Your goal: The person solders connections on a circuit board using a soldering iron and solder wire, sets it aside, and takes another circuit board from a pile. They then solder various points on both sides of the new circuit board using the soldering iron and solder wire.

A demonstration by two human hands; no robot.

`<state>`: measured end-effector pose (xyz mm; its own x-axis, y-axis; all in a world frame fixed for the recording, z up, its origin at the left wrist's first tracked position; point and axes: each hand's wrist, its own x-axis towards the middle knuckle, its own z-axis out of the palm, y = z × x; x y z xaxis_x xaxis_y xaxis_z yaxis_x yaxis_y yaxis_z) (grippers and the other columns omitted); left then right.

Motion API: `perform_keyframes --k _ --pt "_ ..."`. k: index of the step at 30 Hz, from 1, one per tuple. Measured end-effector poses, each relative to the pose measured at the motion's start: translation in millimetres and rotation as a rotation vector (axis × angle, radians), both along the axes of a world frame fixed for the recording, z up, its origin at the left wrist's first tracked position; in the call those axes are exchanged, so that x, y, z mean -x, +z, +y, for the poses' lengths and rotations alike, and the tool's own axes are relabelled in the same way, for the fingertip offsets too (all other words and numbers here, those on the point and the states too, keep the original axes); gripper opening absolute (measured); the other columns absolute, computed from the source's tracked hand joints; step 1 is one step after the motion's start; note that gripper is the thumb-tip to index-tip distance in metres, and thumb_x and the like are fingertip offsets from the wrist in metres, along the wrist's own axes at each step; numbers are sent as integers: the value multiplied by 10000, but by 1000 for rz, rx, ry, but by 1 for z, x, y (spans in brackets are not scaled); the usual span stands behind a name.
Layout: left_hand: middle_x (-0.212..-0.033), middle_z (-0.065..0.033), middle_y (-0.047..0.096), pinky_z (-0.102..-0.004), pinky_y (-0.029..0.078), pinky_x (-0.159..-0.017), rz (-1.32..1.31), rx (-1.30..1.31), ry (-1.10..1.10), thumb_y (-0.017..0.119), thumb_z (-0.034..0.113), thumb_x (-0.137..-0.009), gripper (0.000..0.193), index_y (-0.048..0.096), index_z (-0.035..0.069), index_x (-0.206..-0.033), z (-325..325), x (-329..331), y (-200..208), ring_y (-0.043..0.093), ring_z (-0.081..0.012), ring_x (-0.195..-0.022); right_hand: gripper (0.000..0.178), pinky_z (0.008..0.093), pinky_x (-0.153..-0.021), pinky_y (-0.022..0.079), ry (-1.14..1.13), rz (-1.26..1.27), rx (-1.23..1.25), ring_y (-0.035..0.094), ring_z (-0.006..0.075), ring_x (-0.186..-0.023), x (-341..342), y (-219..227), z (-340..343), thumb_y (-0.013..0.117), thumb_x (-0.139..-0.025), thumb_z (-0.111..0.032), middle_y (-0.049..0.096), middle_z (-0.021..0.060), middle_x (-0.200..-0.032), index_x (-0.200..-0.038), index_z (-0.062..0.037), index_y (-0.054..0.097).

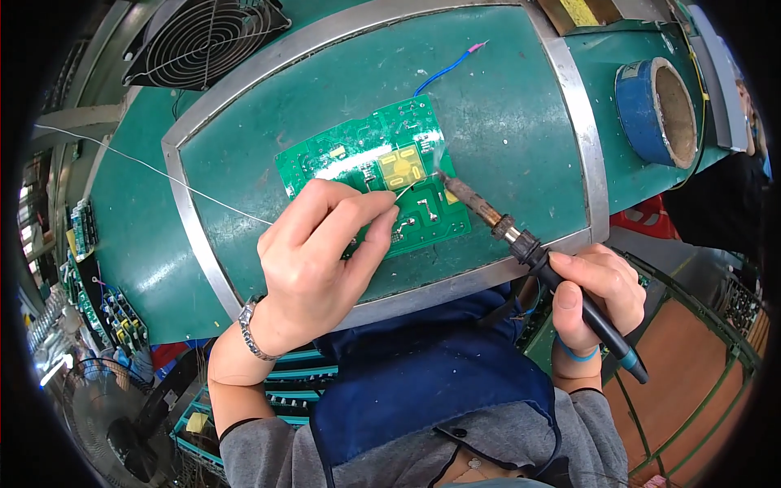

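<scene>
A green circuit board [443, 232] lies on the green bench top, with yellow tape [400, 167] on it and a blue wire [442, 75] running off its far edge. My left hand [321, 248] is over the board's near left part, thumb and forefinger pinching a thin solder wire [195, 191]. The wire's short end points at the board's right half. Gripped in my right hand [600, 293] is a black soldering iron [529, 250], its darkened tip at the board's right side beside the tape. Faint smoke rises by the tip. Whether tip and solder touch cannot be made out.
A metal strip [576, 106] frames the work area. A black fan with a wire guard [207, 45] stands at the far left, a blue-sided roll [643, 110] at the far right. More circuit boards [118, 313] sit at the left edge; a green-framed rack [675, 374] stands below right.
</scene>
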<state>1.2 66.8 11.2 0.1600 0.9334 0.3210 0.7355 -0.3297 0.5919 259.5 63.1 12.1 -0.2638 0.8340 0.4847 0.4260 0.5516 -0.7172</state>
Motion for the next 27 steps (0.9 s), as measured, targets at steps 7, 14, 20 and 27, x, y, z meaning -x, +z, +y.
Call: perform_keyframes --k 7,14,20,27 --pt "-738 -41 558 -279 460 -494 12 -20 -13 755 -23 -677 200 681 41 -850 0 -2 -1 573 -162 -590 157 258 -455 462 8 -13 -3 587 173 -475 -3 0 -1 688 -763 -103 623 68 -608 -879 3 673" --pt "-734 -40 553 -281 456 -491 5 -35 -21 756 -17 -678 199 684 46 -852 -1 -3 -2 567 -163 -586 162 259 -456 461 27 18 -17 584 177 -474 0 -1 0 687 -767 -102 620 68 -608 -886 8 673" --pt "-735 -38 537 -273 432 -471 -15 -72 -112 756 -22 -678 218 695 41 -878 -5 -3 -6 544 -144 -559 166 261 -443 446 12 0 -20 573 176 -463 -5 1 -8 685 -767 -101 599 58 -584 -887 14 672" --pt "-777 -37 552 -233 446 -504 -35 121 -31 750 -25 -720 228 719 48 -933 -26 -7 17 551 -102 -617 259 254 -415 417 -87 60 -25 541 151 -427 -15 4 -22 669 -853 -257 567 34 -535 -853 1 653"
